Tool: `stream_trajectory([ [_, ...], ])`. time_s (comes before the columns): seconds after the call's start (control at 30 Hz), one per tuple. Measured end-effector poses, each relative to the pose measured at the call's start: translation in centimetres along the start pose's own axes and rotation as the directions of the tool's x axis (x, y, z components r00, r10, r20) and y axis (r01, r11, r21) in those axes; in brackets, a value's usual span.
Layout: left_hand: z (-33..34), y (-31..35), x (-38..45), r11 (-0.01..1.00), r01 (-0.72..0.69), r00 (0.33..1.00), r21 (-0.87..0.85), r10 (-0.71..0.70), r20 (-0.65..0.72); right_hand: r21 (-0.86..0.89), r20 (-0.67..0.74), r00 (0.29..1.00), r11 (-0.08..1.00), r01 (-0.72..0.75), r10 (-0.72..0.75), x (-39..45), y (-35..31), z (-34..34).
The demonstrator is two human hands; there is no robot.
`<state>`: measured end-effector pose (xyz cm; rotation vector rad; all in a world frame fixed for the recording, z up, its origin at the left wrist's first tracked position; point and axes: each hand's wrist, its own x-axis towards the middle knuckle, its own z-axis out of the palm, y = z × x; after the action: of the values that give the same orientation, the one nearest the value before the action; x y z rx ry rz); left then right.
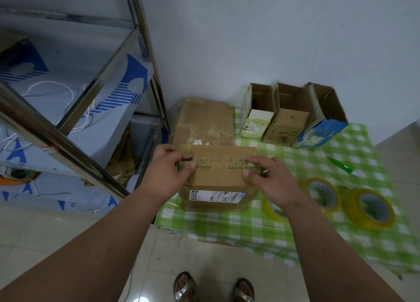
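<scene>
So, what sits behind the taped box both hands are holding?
A larger worn cardboard box, near the wall; the taped box covers its near edge, so whether they touch cannot be seen.

We can read "PE Protective" on the blue and white sheet (pixel 148 140). On the small white box (pixel 252 125) we see the letters "kin". The brown box (pixel 218 179) has green Chinese signs, and its white label (pixel 216 194) is too small to read.
</scene>
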<state>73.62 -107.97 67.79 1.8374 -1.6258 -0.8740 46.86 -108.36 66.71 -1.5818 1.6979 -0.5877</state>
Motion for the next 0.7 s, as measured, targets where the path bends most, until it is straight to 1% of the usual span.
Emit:
stream_trajectory([
  [0.07,0.4,-0.1,0.0,1.000,0.004,0.999,-0.030,-0.005,-0.032,0.017,-0.051,0.999,1.000,-0.002,0.003,-0.3,0.2,0.6],
  [0.13,0.9,-0.2,0.0,0.997,0.007,1.000,-0.072,-0.008,-0.013,0.005,-0.086,0.996,1.000,-0.008,0.008,-0.7,0.5,1.3],
  [0.17,1.2,-0.1,0.0,0.992,0.021,1.000,-0.127,-0.020,0.012,0.014,-0.086,0.996,1.000,-0.017,0.018,-0.8,0.5,1.6],
  [0.27,2.4,-0.1,-0.4,0.939,0.129,0.991,-0.318,-0.108,0.082,0.079,-0.036,0.998,0.995,-0.057,0.060,-1.3,0.5,2.4],
  [0.33,2.9,-0.1,-0.7,0.915,0.155,0.988,-0.374,-0.140,0.068,0.151,-0.008,0.997,0.986,-0.070,0.072,-1.4,0.3,2.8],
  [0.4,2.9,0.0,-0.6,0.915,0.145,0.989,-0.377,-0.144,0.029,0.209,-0.015,0.997,0.975,-0.076,0.081,-1.5,0.0,3.0],
  [0.5,2.9,0.7,-0.5,0.929,0.109,0.992,-0.353,-0.122,-0.015,0.265,-0.076,0.991,0.960,-0.088,0.112,-1.6,0.1,2.7],
  [0.6,3.7,1.7,-0.5,0.938,0.078,0.996,-0.338,-0.088,-0.015,0.278,-0.144,0.980,0.956,-0.093,0.137,-2.0,1.0,1.9],
  [0.7,5.3,2.6,-0.7,0.937,0.081,0.997,-0.340,-0.082,0.013,0.304,-0.174,0.970,0.946,-0.113,0.172,-2.4,2.0,0.6],
])
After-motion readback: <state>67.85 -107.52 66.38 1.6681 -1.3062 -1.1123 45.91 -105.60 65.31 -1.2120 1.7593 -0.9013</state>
